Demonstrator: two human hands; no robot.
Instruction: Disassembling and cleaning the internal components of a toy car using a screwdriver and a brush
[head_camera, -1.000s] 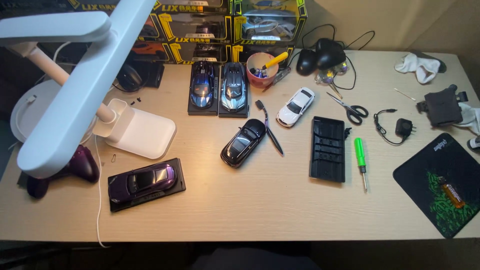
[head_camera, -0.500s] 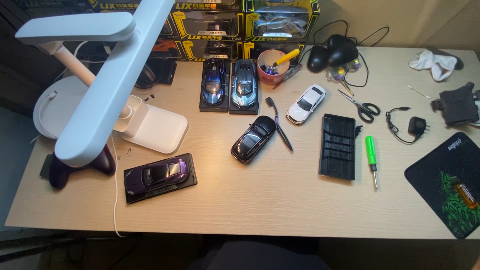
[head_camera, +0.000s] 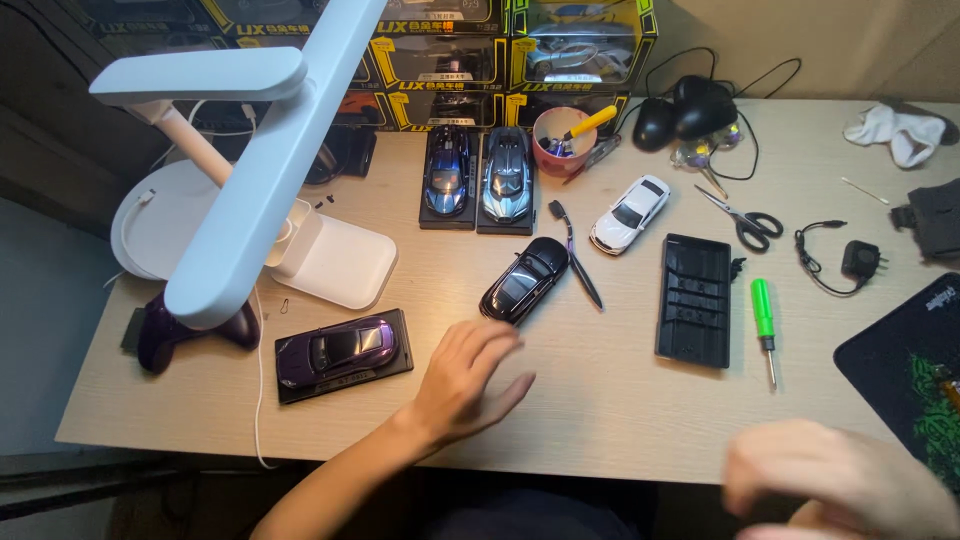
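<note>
Our wooden desk (head_camera: 620, 420), pretty cluttered.
On it we've got a black model car (head_camera: 524, 279), white model car (head_camera: 629, 214), purple model car (head_camera: 338, 347) on its base, scissors (head_camera: 741, 217), green screwdriver (head_camera: 764, 318) and a black tray (head_camera: 694, 299).

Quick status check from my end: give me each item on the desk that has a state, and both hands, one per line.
left hand: open, empty, over the desk near the black car
right hand: blurred, empty as far as visible
black car: loose on the desk, on its wheels
purple car: on its black base
white car: loose, on its wheels
scissors: closed
pink cup: upright, tools inside
</note>
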